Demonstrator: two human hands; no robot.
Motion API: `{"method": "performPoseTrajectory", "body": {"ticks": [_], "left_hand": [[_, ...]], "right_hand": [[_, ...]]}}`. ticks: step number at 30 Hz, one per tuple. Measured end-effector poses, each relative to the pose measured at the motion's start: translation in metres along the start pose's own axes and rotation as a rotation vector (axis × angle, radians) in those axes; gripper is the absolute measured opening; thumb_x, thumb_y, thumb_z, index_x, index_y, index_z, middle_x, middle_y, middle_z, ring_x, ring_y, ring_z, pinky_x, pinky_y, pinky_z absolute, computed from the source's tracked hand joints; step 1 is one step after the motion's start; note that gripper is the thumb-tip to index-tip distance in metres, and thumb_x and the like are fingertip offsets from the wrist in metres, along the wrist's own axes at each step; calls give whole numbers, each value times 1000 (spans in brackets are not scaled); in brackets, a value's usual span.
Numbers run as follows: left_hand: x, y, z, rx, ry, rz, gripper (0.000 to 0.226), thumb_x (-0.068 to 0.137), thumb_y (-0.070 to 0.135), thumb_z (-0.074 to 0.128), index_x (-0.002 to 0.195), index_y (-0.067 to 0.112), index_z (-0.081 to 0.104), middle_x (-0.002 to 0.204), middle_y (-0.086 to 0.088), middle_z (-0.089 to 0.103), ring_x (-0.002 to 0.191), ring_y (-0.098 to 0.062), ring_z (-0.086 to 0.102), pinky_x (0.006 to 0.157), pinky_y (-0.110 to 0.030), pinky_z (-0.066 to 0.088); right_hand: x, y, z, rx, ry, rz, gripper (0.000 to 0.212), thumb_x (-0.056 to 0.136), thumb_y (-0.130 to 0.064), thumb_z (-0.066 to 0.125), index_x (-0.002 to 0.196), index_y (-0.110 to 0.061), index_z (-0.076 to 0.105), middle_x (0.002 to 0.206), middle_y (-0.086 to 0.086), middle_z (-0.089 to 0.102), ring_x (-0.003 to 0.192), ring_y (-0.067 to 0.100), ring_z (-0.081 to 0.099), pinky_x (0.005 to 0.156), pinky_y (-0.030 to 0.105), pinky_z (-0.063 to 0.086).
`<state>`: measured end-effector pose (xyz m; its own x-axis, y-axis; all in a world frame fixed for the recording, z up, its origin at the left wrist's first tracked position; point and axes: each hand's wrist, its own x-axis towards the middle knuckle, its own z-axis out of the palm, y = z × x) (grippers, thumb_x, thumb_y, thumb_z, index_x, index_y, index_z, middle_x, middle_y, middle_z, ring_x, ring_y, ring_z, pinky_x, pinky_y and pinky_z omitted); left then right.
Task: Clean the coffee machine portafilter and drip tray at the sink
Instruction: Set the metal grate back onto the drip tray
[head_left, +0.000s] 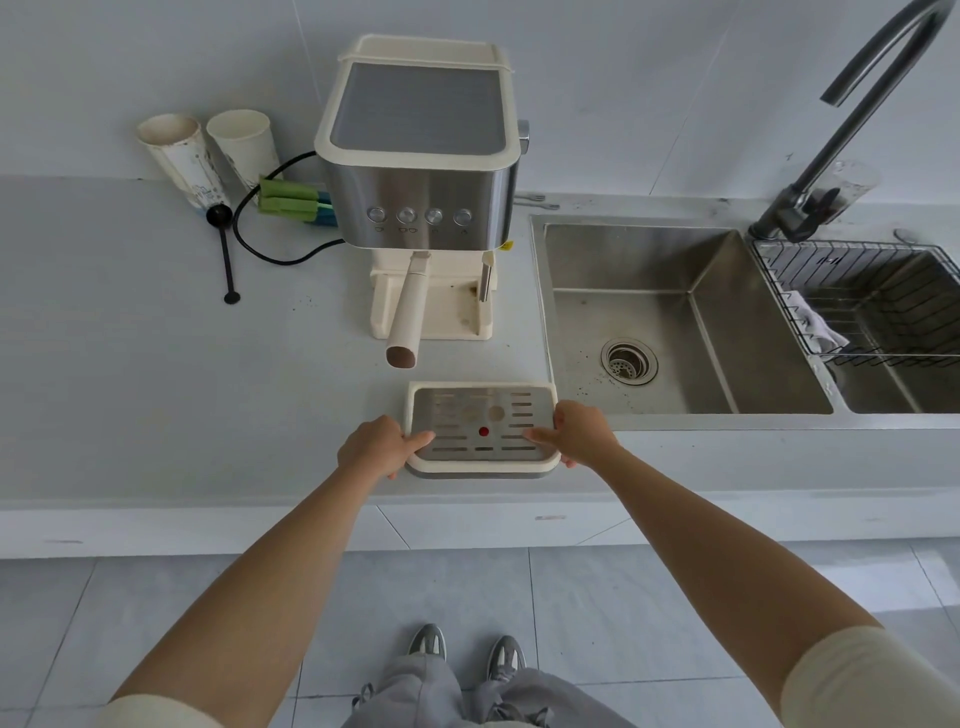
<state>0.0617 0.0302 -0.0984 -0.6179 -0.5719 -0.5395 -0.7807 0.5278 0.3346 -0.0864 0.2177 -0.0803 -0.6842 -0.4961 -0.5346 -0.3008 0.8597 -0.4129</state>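
Observation:
The cream drip tray (483, 467) with a slotted steel grate and a red dot is out of the coffee machine (421, 171), held above the counter's front edge. My left hand (376, 444) grips its left side, thumb on the grate. My right hand (576, 431) grips its right side the same way. The portafilter (408, 312) is still locked in the machine, its cream handle with a brown end pointing toward me. The steel sink (649, 317) lies just right of the tray, with a round drain strainer (629, 361).
A dark gooseneck faucet (852, 119) rises behind the sink. A wire rack (862, 296) with a white cloth sits over the right basin. Left of the machine stand two paper cups (208, 150), green sponges (288, 200), a black scoop (226, 254) and the power cord (260, 244).

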Motion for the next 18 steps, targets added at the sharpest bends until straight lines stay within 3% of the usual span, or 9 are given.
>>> {"method": "performPoseTrajectory", "body": {"ticks": [5, 11, 14, 18], "left_hand": [[1, 0, 0, 0, 5, -13, 55, 89, 54, 46, 54, 12, 41, 51, -1, 48, 50, -14, 47, 64, -28, 39], [-2, 2, -2, 14, 19, -44, 55, 87, 58, 46, 55, 13, 39, 55, -1, 47, 61, -19, 53, 58, -26, 35], [-3, 3, -3, 47, 44, -58, 55, 86, 61, 45, 58, 14, 37, 59, 0, 45, 70, -22, 52, 55, -26, 33], [-4, 2, -2, 57, 85, -65, 56, 85, 63, 45, 60, 13, 38, 72, -5, 53, 73, -23, 51, 56, -25, 32]], "right_hand": [[2, 2, 4, 5, 15, 24, 35, 84, -38, 64, 70, -19, 39, 65, -2, 56, 46, 9, 53, 48, 18, 44], [0, 1, 6, 56, 31, 34, 34, 84, -37, 65, 96, -13, 46, 89, 2, 58, 50, 12, 53, 46, 20, 46], [1, 2, 8, 54, 47, 70, 40, 82, -43, 65, 95, -13, 41, 97, 7, 60, 67, 20, 57, 61, 30, 52], [0, 5, 7, 38, 78, 102, 53, 81, -47, 64, 111, -9, 42, 99, 7, 56, 84, 21, 52, 70, 32, 46]]}}
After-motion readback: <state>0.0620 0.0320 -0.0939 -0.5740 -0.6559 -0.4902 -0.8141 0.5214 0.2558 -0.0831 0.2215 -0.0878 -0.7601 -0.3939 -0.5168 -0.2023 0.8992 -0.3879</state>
